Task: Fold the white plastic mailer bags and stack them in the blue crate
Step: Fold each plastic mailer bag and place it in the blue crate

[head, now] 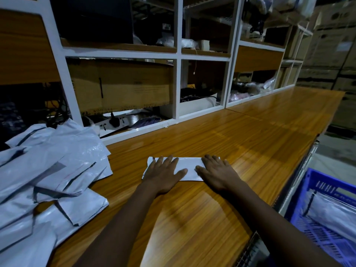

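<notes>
Pressing the folded mailer bag [189, 168] flat on the wooden bench [250, 132] at 12 o'clock, laid lengthwise from 9 to 3. Pinned under the left hand [163, 173] toward 9 and the right hand [217, 173] toward 3, both with fingers straight and spread, gripping nothing. Likely bound next for the blue crate [317, 182] at 4 o'clock, off the bench edge, closer to the right hand. Well apart from the heap of unfolded bags [48, 170] at 9.

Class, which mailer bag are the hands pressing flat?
The folded bag mid-table, under the left hand and right hand; the pile and the bags in the crate lie untouched.
</notes>
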Action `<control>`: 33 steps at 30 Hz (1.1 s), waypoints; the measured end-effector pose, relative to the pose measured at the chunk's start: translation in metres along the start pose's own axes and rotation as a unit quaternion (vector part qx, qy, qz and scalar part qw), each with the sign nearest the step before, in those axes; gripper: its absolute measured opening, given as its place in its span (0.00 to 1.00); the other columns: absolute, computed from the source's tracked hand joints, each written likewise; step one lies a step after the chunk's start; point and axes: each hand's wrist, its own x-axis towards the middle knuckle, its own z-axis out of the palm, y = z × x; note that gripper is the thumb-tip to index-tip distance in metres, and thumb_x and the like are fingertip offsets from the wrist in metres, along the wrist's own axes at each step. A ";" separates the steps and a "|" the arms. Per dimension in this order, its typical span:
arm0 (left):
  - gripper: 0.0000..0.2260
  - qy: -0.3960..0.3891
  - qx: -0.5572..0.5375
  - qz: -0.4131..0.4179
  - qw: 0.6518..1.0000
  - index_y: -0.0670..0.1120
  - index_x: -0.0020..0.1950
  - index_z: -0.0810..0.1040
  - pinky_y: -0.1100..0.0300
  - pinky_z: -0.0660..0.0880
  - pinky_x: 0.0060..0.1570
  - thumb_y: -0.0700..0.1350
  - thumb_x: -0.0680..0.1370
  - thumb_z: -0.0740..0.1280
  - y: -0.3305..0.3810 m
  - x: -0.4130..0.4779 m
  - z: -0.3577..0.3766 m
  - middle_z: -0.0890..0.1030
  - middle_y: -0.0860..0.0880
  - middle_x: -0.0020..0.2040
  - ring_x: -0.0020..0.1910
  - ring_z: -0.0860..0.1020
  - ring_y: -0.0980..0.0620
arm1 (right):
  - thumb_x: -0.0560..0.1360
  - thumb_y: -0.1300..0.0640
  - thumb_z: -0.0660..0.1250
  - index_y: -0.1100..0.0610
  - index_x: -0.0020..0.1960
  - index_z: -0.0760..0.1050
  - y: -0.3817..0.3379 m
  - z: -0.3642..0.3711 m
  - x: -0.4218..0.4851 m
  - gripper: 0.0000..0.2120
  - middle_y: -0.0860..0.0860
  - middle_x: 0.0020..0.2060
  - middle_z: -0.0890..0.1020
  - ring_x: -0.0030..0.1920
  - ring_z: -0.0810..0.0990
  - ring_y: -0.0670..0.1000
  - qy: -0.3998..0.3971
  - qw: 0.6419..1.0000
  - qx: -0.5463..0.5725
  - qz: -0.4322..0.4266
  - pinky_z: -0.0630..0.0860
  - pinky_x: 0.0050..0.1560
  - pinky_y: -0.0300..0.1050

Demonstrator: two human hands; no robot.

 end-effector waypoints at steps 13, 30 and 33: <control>0.27 -0.030 0.028 -0.055 0.998 0.50 0.81 0.41 0.45 0.40 0.77 0.58 0.85 0.42 -0.015 -0.004 -0.007 0.39 0.48 0.81 0.79 0.39 0.47 | 0.84 0.40 0.40 0.48 0.80 0.49 0.014 0.002 0.008 0.27 0.53 0.81 0.44 0.80 0.43 0.58 -0.025 0.998 0.027 0.043 0.45 0.73 0.71; 0.13 0.254 -0.092 0.132 0.954 0.42 0.64 0.79 0.47 0.75 0.62 0.43 0.82 0.63 0.003 0.005 0.000 0.81 0.44 0.63 0.62 0.79 0.46 | 0.82 0.48 0.59 0.59 0.67 0.75 -0.011 0.006 0.018 0.20 0.56 0.65 0.79 0.62 0.78 0.57 0.218 0.950 0.185 -0.128 0.74 0.58 0.47; 0.21 0.103 -0.119 0.093 0.983 0.50 0.77 0.66 0.54 0.59 0.73 0.54 0.84 0.56 -0.003 0.007 0.000 0.67 0.51 0.76 0.76 0.63 0.52 | 0.83 0.48 0.59 0.58 0.70 0.73 -0.011 0.001 0.025 0.21 0.54 0.67 0.77 0.64 0.76 0.55 0.140 0.960 0.201 -0.133 0.73 0.61 0.50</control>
